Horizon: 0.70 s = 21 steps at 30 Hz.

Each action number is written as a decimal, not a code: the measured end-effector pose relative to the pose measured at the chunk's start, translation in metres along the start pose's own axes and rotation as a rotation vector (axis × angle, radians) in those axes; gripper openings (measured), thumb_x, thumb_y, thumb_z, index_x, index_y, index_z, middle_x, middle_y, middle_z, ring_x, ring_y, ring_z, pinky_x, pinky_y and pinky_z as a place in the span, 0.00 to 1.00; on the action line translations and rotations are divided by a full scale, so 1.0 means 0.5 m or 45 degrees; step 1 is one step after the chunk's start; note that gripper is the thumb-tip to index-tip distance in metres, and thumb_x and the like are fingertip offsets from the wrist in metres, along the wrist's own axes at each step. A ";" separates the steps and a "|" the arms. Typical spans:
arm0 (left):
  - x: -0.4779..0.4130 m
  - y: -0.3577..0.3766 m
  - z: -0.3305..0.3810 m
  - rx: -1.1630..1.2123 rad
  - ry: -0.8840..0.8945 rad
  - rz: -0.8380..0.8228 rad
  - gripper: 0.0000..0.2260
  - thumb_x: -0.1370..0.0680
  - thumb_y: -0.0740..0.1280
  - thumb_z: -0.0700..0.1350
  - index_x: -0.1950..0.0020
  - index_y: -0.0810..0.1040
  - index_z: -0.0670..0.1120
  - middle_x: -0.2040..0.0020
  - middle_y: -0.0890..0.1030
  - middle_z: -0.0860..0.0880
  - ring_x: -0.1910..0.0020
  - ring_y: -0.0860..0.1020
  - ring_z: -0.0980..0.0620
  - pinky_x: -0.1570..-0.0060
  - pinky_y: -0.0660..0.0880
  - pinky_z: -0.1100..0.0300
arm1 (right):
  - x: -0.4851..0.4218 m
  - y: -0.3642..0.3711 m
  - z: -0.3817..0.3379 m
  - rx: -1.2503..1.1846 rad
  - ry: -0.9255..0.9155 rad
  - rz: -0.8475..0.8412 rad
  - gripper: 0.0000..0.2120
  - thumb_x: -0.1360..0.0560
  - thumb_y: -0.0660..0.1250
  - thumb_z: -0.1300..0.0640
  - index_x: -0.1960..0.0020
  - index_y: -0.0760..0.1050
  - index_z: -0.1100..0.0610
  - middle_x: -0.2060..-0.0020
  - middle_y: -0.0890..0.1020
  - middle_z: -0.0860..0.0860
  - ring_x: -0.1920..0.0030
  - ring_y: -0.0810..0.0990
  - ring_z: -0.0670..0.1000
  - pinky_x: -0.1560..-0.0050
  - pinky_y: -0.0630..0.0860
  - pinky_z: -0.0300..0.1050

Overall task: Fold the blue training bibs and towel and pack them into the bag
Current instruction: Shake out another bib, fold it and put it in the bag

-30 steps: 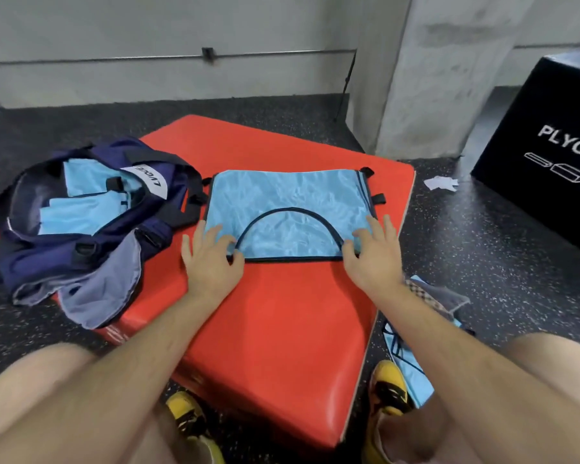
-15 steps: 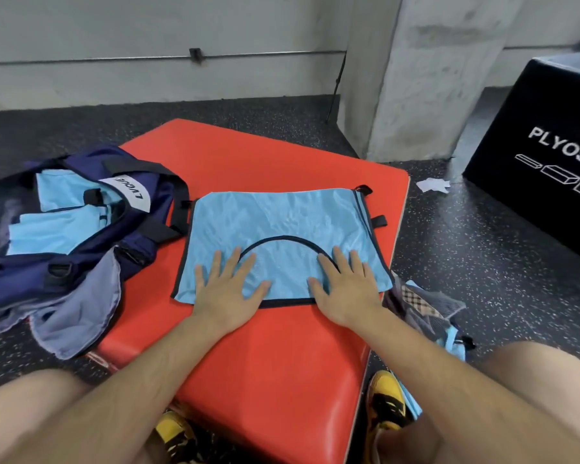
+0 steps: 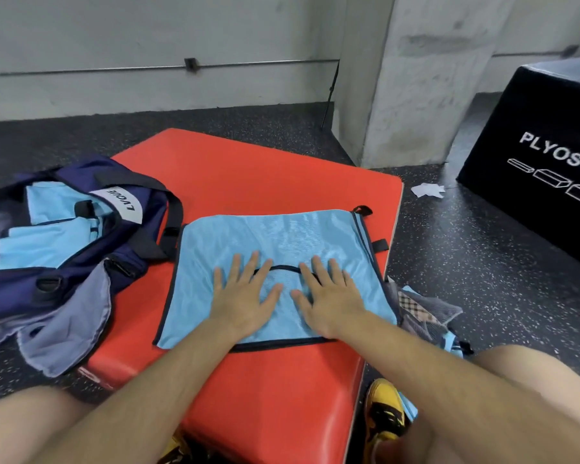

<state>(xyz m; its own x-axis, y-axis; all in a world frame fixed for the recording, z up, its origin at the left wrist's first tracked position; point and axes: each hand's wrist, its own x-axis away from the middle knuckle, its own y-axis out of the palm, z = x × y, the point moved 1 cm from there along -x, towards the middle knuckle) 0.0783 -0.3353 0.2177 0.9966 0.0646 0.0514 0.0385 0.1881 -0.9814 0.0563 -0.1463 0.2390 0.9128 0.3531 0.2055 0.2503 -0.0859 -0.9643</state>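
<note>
Your left hand (image 3: 243, 298) and right hand (image 3: 329, 296) lie flat, side by side, fingers straight and spread, pressing a blue bib (image 3: 282, 242) on the red mat (image 3: 265, 172). The open navy bag (image 3: 81, 236), left of the bib, holds folded blue cloth (image 3: 44, 242).

bag (image 3: 64, 249) blocks left, mat (image 3: 248, 169) far side free

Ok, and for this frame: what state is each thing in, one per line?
blue bib: laid flat on the red mat, not yet packed.
left hand: open, palm pressing the bib.
right hand: open, palm pressing the bib.
bag: open, at the mat's left edge.
light-blue pieces: folded, inside the bag.
cloth pile: crumpled on the floor, right of the mat.
</note>
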 end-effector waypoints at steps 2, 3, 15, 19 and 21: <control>-0.001 -0.009 0.011 0.020 0.002 0.017 0.29 0.19 0.45 0.67 0.19 0.49 0.59 0.19 0.43 0.57 0.20 0.39 0.50 0.25 0.35 0.41 | -0.003 -0.035 0.021 0.027 -0.013 -0.021 0.32 0.18 0.42 0.36 0.19 0.38 0.48 0.20 0.39 0.49 0.21 0.35 0.57 0.21 0.39 0.57; -0.011 -0.016 0.023 0.036 0.023 0.024 0.29 0.19 0.45 0.66 0.19 0.50 0.59 0.18 0.44 0.56 0.20 0.39 0.50 0.24 0.36 0.41 | -0.011 -0.057 0.034 0.040 -0.009 -0.009 0.32 0.17 0.41 0.37 0.19 0.38 0.49 0.20 0.39 0.50 0.21 0.35 0.57 0.21 0.40 0.57; -0.221 -0.013 0.261 0.075 0.374 -0.120 0.28 0.17 0.49 0.61 0.18 0.50 0.55 0.18 0.45 0.55 0.20 0.40 0.52 0.23 0.38 0.45 | -0.106 -0.143 0.262 -0.332 0.180 0.125 0.15 0.24 0.59 0.61 0.39 0.75 0.57 0.44 0.79 0.56 0.42 0.77 0.61 0.38 0.72 0.51; -0.237 0.018 0.265 0.034 0.392 -0.123 0.30 0.18 0.48 0.64 0.18 0.46 0.56 0.19 0.42 0.57 0.20 0.39 0.54 0.23 0.38 0.45 | -0.126 -0.127 0.290 -0.366 0.134 0.159 0.13 0.20 0.64 0.56 0.37 0.77 0.54 0.41 0.79 0.53 0.37 0.74 0.56 0.33 0.67 0.49; -0.235 0.027 0.260 0.011 0.398 -0.098 0.31 0.19 0.45 0.66 0.18 0.44 0.56 0.19 0.41 0.57 0.21 0.38 0.55 0.23 0.37 0.46 | -0.131 -0.127 0.307 -0.462 0.209 0.125 0.11 0.21 0.64 0.57 0.40 0.77 0.52 0.42 0.80 0.53 0.39 0.76 0.55 0.40 0.72 0.44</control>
<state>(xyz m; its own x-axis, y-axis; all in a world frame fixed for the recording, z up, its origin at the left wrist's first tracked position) -0.0478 -0.2128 0.2225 0.9651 -0.2538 0.0650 0.1154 0.1892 -0.9751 -0.0689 -0.0208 0.2613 0.9700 0.1756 0.1678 0.2303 -0.4450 -0.8654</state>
